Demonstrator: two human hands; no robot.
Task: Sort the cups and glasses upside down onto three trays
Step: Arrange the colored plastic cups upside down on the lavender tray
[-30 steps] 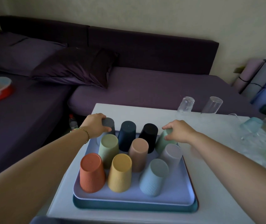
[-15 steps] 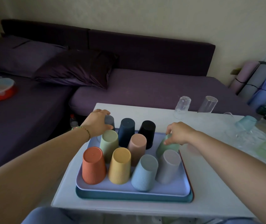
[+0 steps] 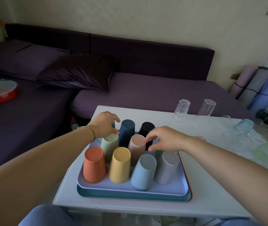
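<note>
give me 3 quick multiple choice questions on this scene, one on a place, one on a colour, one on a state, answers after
1. Where does the orange cup stand on the top tray?
A. front left corner
B. back right corner
C. dead centre

2. What colour is the top tray?
A. black
B. lavender
C. yellow

3. How does the yellow cup stand?
A. on its side
B. mouth up
C. upside down

Answers:
1 A: it is the nearest cup on the tray's left side.
2 B: its pale purple rim shows just above a teal tray stacked beneath it.
3 C: its closed base faces up and its wider mouth end sits on the tray.
</note>
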